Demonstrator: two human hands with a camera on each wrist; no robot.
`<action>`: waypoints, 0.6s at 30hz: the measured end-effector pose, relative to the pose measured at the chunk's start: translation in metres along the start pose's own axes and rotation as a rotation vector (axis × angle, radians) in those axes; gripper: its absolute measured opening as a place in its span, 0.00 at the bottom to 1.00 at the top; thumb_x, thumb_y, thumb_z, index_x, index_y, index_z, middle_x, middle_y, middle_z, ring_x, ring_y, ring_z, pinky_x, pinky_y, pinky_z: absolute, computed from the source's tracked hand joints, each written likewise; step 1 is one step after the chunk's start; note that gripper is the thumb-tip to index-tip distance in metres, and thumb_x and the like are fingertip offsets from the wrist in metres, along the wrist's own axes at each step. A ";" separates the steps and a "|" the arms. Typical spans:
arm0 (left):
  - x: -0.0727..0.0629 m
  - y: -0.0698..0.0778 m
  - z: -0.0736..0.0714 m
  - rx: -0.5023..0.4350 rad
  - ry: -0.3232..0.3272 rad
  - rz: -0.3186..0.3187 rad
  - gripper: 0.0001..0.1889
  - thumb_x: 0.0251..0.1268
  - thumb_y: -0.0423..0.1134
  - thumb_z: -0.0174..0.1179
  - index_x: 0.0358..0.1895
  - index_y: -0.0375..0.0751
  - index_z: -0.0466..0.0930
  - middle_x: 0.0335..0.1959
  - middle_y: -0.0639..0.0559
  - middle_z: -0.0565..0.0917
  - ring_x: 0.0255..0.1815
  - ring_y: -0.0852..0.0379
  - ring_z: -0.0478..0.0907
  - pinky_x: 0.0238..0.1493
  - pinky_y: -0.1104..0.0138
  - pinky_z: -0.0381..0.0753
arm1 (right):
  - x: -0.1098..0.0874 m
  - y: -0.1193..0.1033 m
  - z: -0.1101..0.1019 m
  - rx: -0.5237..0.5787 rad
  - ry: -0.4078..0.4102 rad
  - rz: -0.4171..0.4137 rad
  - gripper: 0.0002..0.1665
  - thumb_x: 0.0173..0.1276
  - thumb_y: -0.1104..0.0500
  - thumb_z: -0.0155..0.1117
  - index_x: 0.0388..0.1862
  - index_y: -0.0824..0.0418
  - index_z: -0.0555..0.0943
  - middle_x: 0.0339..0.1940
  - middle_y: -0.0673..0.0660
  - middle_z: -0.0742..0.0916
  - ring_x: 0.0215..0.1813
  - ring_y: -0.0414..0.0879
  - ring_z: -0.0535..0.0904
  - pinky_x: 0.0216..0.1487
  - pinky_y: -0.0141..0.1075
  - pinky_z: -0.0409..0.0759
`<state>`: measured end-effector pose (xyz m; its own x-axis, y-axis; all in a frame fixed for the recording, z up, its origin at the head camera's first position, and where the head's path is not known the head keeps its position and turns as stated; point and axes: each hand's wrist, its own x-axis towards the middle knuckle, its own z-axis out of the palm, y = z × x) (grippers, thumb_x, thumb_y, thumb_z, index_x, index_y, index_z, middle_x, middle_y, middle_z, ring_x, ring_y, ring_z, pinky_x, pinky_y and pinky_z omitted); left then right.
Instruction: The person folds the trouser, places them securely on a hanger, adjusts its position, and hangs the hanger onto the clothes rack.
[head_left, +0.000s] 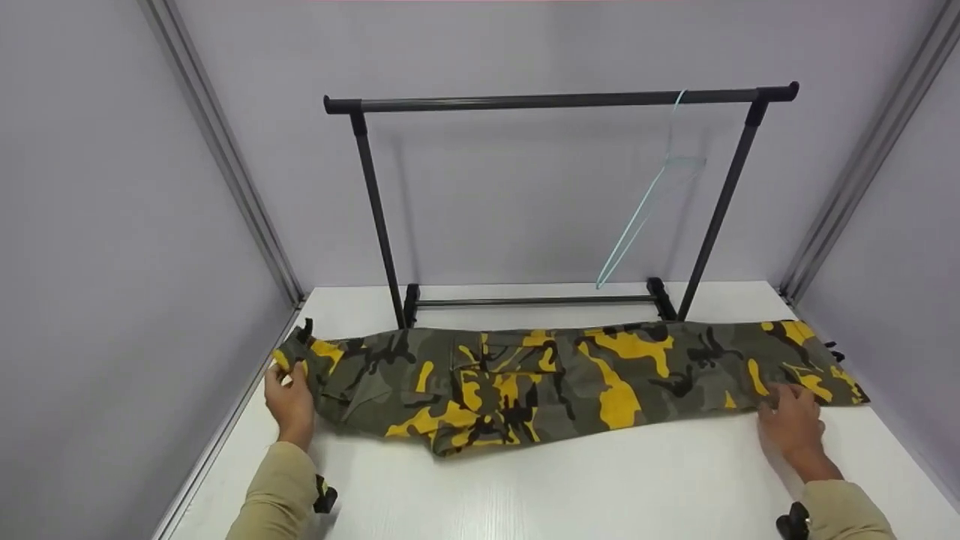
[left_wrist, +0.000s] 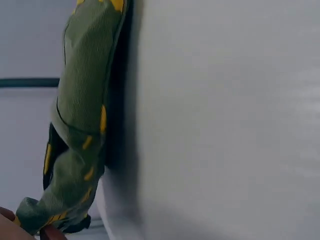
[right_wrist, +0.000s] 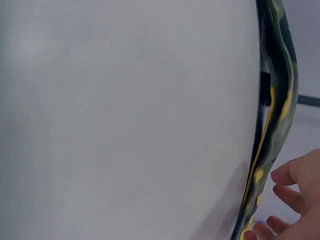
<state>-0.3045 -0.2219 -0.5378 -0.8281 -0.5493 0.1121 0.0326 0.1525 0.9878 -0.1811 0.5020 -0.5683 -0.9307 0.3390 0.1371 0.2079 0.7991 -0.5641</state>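
Observation:
A pair of camouflage trousers (head_left: pixel 525 382) in grey-green, yellow and black lies folded lengthwise across the white table. At the waist end, on the left, my left hand (head_left: pixel 289 401) pinches the raised corner of the cloth. The left wrist view shows the trousers (left_wrist: pixel 82 95) lifted there, with the fingertips at the bottom left corner. By the lower edge of the leg end is my right hand (head_left: pixel 793 424). In the right wrist view, the fingers of the right hand (right_wrist: pixel 302 195) are loosely bent beside the layered edge, gripping nothing; whether they touch it I cannot tell.
Behind the trousers stands a black garment rack (head_left: pixel 555 102) with a low crossbar. A light blue hanger (head_left: pixel 634 221) hangs from the right part of its rail. Grey panels (head_left: pixel 112 225) wall the white table (head_left: pixel 570 495) at the back and both sides.

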 end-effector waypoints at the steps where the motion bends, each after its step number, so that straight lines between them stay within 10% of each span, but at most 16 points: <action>1: -0.004 0.005 0.006 0.018 0.001 0.056 0.23 0.71 0.47 0.47 0.62 0.38 0.64 0.60 0.43 0.69 0.51 0.50 0.69 0.46 0.62 0.71 | 0.001 -0.007 0.005 0.030 0.005 -0.033 0.24 0.69 0.61 0.51 0.59 0.74 0.65 0.59 0.78 0.59 0.59 0.76 0.54 0.49 0.68 0.51; 10: -0.039 0.043 0.049 0.126 -0.022 0.448 0.12 0.66 0.40 0.57 0.50 0.42 0.75 0.43 0.52 0.78 0.37 0.60 0.74 0.33 0.69 0.73 | -0.014 -0.085 0.051 0.290 -0.174 -0.261 0.14 0.72 0.58 0.53 0.50 0.65 0.79 0.50 0.62 0.79 0.52 0.55 0.73 0.50 0.43 0.73; 18: -0.080 0.056 0.085 0.261 -0.112 0.694 0.11 0.58 0.36 0.63 0.45 0.42 0.79 0.37 0.53 0.80 0.37 0.61 0.76 0.36 0.65 0.76 | -0.038 -0.148 0.080 0.669 -0.715 -0.199 0.30 0.74 0.50 0.47 0.63 0.72 0.67 0.58 0.69 0.75 0.55 0.60 0.74 0.54 0.48 0.73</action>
<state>-0.2837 -0.0993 -0.5005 -0.7177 -0.1713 0.6749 0.4462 0.6310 0.6346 -0.2003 0.3312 -0.5553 -0.9383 -0.3247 -0.1191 0.0210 0.2904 -0.9567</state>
